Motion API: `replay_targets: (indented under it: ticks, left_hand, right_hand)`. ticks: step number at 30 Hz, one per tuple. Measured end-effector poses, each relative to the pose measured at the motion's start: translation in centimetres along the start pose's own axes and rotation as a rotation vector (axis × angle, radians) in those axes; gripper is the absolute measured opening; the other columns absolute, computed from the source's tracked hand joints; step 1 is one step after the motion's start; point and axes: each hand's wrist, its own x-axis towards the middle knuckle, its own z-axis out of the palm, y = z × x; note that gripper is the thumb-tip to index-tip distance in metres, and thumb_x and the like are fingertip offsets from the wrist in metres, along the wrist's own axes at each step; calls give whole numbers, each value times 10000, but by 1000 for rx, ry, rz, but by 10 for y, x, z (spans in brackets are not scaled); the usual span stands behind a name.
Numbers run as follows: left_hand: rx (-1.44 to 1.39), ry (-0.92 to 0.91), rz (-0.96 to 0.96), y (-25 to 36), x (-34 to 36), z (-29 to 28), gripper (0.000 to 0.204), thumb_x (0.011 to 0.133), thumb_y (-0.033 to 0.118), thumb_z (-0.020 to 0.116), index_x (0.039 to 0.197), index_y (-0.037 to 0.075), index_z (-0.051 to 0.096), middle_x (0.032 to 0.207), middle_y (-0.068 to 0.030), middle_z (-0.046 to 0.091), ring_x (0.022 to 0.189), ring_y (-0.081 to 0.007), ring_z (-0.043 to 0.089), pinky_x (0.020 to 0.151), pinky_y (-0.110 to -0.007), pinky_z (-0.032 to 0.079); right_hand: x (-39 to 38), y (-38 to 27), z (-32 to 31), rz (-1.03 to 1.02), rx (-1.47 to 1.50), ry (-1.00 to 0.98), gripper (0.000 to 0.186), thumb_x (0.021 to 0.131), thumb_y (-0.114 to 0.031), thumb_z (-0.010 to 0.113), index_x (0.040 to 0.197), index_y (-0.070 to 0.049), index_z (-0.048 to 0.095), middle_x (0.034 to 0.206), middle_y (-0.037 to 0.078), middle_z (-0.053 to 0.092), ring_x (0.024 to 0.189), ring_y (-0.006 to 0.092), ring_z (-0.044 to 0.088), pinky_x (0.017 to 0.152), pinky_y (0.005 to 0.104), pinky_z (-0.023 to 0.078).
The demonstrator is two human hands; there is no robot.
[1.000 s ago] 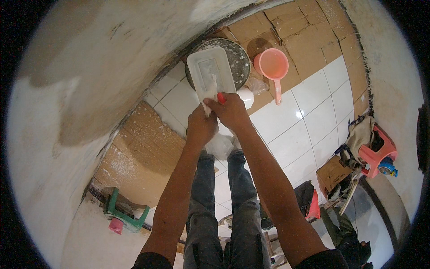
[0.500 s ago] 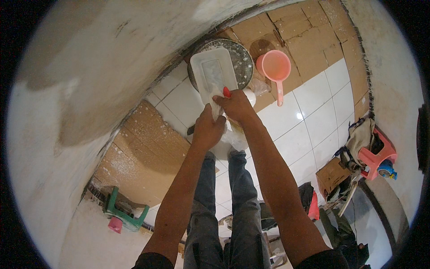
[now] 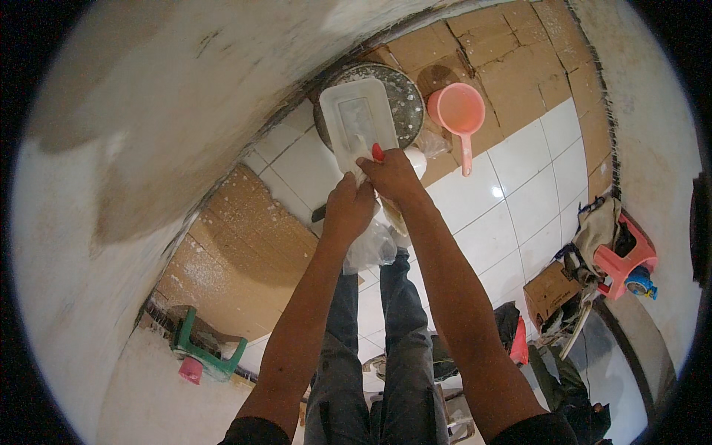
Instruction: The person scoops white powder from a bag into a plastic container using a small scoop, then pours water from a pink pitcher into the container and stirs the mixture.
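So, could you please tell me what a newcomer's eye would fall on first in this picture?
Probably the bright pink plastic dipper first, above and right of centre. Next come the bare left hand and bare right hand, close together at the near end of a white rectangular plastic tray in the upper middle, with a clear crumpled plastic bag just below them.

white tray (image 3: 377, 119): one | pink dipper (image 3: 463, 128): one | plastic stools (image 3: 211, 362) (image 3: 617, 256): two | hands (image 3: 350, 208) (image 3: 393, 176): two
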Motion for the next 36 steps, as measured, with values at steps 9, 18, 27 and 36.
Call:
replay_targets:
  ticks: [9,18,27,36]
  left_hand:
    - [131,-148,-82,23,-1,-5,416,969,308,440,982,-102,510,1024,-374,567,964,-509,564,798,-543,453]
    - [403,-4,276,-8,11,21,200,893,114,435,967,-31,551,835,-255,569,756,-420,598,686,-528,492]
    - [392,46,296,-16,14,27,163,837,129,531,913,-6,582,821,-231,584,707,-427,597,633,-521,484]
    - [436,48,308,-11,17,25,167,822,159,560,863,1,594,812,-219,598,729,-421,605,664,-526,482]
  right_hand:
    - [0,-8,-11,37,89,27,465,775,-350,697,820,107,625,822,306,644,839,438,654,713,462,510]
    - [8,-6,-9,60,61,15,548,768,-430,695,828,110,630,825,315,641,837,443,651,715,467,515]
    - [3,-6,-4,42,-4,52,614,775,-502,680,809,109,632,803,320,634,832,444,652,723,472,514]
    - [1,-11,-9,-1,-53,80,554,789,-483,672,793,70,639,801,302,640,820,454,642,718,478,509]
